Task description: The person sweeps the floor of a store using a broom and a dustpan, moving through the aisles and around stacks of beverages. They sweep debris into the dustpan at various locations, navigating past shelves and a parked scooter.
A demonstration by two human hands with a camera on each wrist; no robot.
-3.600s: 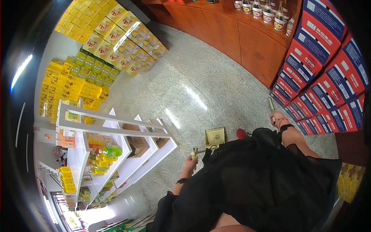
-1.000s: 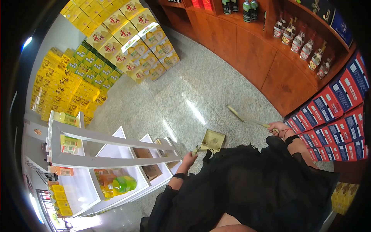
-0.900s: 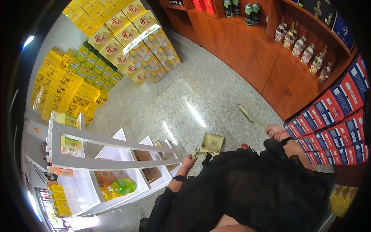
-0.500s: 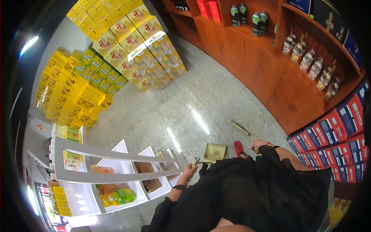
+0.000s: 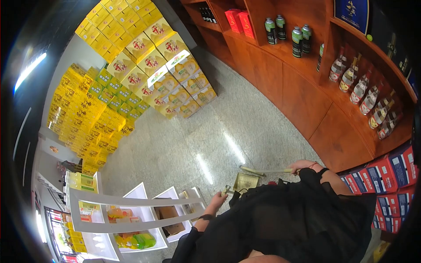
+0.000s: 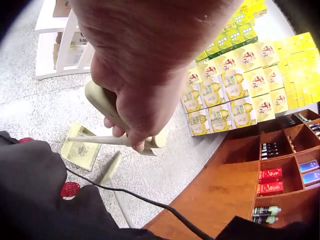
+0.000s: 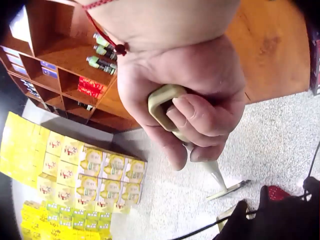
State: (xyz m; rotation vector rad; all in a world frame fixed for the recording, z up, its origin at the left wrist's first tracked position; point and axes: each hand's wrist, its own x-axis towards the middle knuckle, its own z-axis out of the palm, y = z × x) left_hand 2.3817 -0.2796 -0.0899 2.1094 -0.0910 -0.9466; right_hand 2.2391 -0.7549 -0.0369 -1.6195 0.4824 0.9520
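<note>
Item: yellow cartons (image 5: 79,109), stacked well ahead and to the left of both hands; green cartons (image 5: 115,98) alongside them. Item: printed fruit cartons (image 5: 175,94), in a tall stack ahead of the left hand. Item: white shelf unit (image 5: 147,202), left of the left hand, holding drink bottles, among them a green bottle (image 5: 142,240), and a brown box (image 5: 169,219).

Item: left hand (image 5: 216,203), fingers curled round the pale grip of the dustpan (image 5: 246,181). The pan lies on the speckled floor (image 5: 175,149), between the hands, nearer the left. Item: broom (image 5: 253,171), its head low at the floor, just beside the pan's far edge; contact between the two cannot be told. Item: red shoe (image 6: 70,189), between the hands, partly hidden by black clothing.

Item: right hand (image 5: 301,166), red cord at the wrist, fingers wrapped round the looped end (image 7: 162,106) of the broom handle. Item: wooden cabinet (image 5: 302,96), ahead of and beyond the right hand, bearing green-and-black cans (image 5: 297,42) and clear glass bottles (image 5: 359,90). Item: red-and-blue cartons (image 5: 383,175), stacked to the right of the right hand.
</note>
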